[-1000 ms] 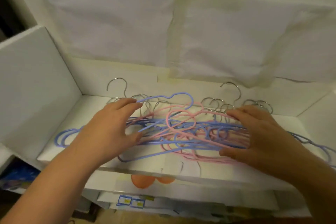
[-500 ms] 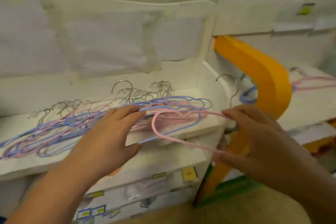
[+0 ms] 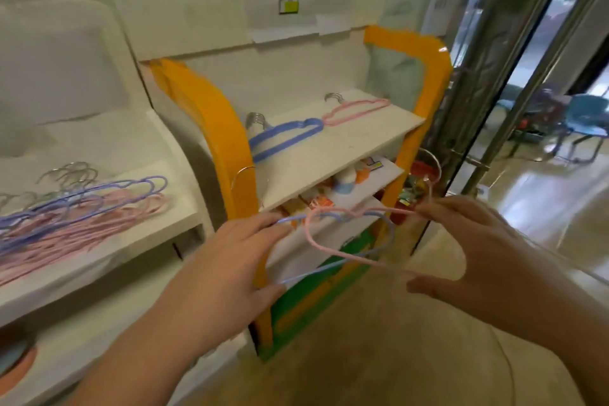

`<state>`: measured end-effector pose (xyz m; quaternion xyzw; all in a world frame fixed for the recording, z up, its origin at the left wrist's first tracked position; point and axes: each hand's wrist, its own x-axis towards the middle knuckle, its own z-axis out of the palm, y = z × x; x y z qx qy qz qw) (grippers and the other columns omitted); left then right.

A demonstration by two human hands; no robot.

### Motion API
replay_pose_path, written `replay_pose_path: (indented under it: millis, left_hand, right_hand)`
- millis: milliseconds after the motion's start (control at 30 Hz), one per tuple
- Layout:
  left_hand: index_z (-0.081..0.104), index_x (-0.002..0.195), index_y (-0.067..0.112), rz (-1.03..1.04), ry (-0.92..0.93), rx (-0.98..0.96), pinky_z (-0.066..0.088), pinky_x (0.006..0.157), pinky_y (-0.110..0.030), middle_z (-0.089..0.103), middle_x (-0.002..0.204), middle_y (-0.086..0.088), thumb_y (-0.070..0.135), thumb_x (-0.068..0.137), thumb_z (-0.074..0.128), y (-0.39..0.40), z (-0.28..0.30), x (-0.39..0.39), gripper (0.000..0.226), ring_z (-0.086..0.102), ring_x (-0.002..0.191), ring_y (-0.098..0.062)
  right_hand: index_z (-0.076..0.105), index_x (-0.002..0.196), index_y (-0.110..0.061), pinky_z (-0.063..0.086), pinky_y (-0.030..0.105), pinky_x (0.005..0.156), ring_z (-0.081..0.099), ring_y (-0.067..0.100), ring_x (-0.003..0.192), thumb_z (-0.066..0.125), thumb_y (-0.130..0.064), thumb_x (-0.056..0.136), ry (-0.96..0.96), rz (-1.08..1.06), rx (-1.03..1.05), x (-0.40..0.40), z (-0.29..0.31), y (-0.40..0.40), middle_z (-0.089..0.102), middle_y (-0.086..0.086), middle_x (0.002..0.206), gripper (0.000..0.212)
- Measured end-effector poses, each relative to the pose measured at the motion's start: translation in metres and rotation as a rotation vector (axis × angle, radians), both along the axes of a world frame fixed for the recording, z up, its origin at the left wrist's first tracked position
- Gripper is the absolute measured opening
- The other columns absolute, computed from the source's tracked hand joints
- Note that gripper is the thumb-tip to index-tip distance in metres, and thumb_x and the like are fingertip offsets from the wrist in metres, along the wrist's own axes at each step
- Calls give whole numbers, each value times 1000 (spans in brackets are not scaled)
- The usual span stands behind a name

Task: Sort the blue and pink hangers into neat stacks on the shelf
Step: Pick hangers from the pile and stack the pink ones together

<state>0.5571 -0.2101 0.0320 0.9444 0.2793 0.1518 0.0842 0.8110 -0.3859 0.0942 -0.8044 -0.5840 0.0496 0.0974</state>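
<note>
Left hand [image 3: 217, 277] fingers pinch one blue hanger [image 3: 333, 269]; right hand [image 3: 487, 260] fingers pinch one pink hanger [image 3: 336, 249], overlapping between them, clear of the shelf [image 3: 346, 148].

Two hands are raised in front of an orange-framed shelf [image 3: 329, 155]. The left hand [image 3: 227, 270] holds a blue hanger [image 3: 379, 252] and the right hand [image 3: 487, 260] a pink hanger [image 3: 329, 249]; the two overlap in the gap between the hands. The shelf's front half is bare and open from above. Further back lie a blue stack [image 3: 283, 138] on the left and, just beside it, a pink stack [image 3: 356, 110] on the right. Orange posts [image 3: 227, 155] flank the shelf. To the left, a white shelf is covered by a mixed pile [image 3: 75, 211].
</note>
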Motion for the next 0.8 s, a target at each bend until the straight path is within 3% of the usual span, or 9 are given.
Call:
replay_pose_path:
  millis: [100, 200, 333, 500, 633, 800]
  left_hand:
    - [26, 144, 49, -23, -17, -12, 25, 111, -24, 26, 147, 26, 54, 77, 70, 8, -5, 51, 80, 27, 134, -3]
    - [17, 142, 54, -31, -44, -43, 27, 110, -24, 23, 146, 28, 57, 80, 65, 26, -15, 100, 79, 26, 132, -2]
    - [26, 144, 47, -8, -89, -89, 36, 110, -30, 29, 145, 25, 58, 79, 64, 66, -25, 163, 76, 30, 130, -2]
    - [35, 135, 48, 19, -80, -147, 44, 100, -30, 42, 131, 29, 58, 76, 67, 142, -22, 236, 68, 43, 117, -2]
    - [36, 135, 46, 105, 10, -69, 46, 92, -30, 46, 129, 25, 55, 75, 59, 194, -22, 270, 65, 48, 116, -9]
    - [33, 146, 32, 252, 87, -6, 38, 105, -36, 39, 146, 12, 45, 80, 65, 233, -22, 287, 74, 41, 129, -18]
  right_hand:
    - [27, 143, -47, 35, 24, 103, 27, 1, 131, 43, -91, 48, 17, -71, -13, 42, -7, -2, 22, -29, 134, 106]
    - [28, 145, -45, 35, 25, 103, 28, 2, 130, 47, -89, 50, 30, -89, -11, 82, -16, 16, 23, -28, 137, 107]
    - [32, 142, -45, 34, 23, 100, 28, -3, 121, 52, -85, 54, 31, -72, 0, 141, -27, 61, 26, -32, 126, 99]
    - [36, 141, -43, 38, 32, 106, 31, 4, 127, 42, -91, 51, 10, -48, 35, 216, -27, 136, 32, -25, 131, 102]
    - [39, 140, -41, 43, 41, 105, 35, 10, 128, 56, -83, 60, 24, -3, 42, 263, -23, 194, 35, -22, 133, 91]
    - [33, 144, -35, 34, 24, 103, 29, 4, 125, 70, -71, 64, 78, 137, 6, 316, -42, 277, 30, -20, 136, 95]
